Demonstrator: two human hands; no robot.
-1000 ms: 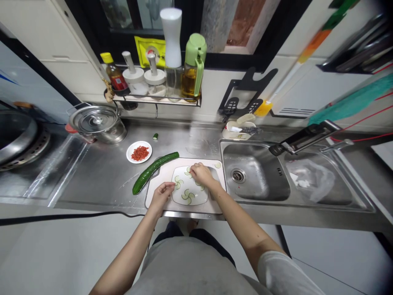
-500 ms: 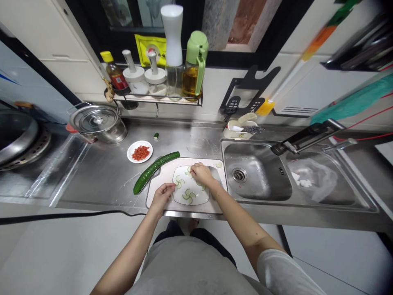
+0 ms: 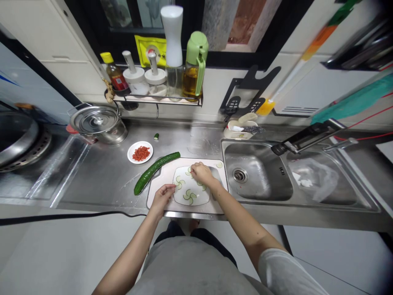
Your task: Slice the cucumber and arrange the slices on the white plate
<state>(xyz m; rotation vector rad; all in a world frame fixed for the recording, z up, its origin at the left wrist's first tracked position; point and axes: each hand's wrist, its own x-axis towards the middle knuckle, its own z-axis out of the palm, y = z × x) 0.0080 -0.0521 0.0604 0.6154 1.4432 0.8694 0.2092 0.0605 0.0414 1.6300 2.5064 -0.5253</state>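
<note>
A white plate (image 3: 200,200) with a thin dark rim lies on a pale cutting board (image 3: 157,196). Thin cucumber slices (image 3: 189,196) form small pinwheels on it. My right hand (image 3: 202,173) reaches over the plate's far side, its fingertips pinched at a slice there; the palm side is hidden. At the plate's left edge, my left hand (image 3: 162,197) has thumb and finger pressed together; whatever is between them is too small to make out. A whole cucumber (image 3: 156,170) rests across the board's left edge. Behind my right wrist, a flat grey shape is partly covered.
A small white dish (image 3: 140,152) of chopped red pieces and a cucumber end (image 3: 156,136) sit behind the board. Rightward is the sink (image 3: 260,176) with its faucet (image 3: 307,137). A lidded steel pot (image 3: 100,123) stands left; a condiment rack (image 3: 159,99) hangs above.
Both hands stay in nearly the same pose over the plate. The view has shifted very slightly; nothing else has visibly moved.
</note>
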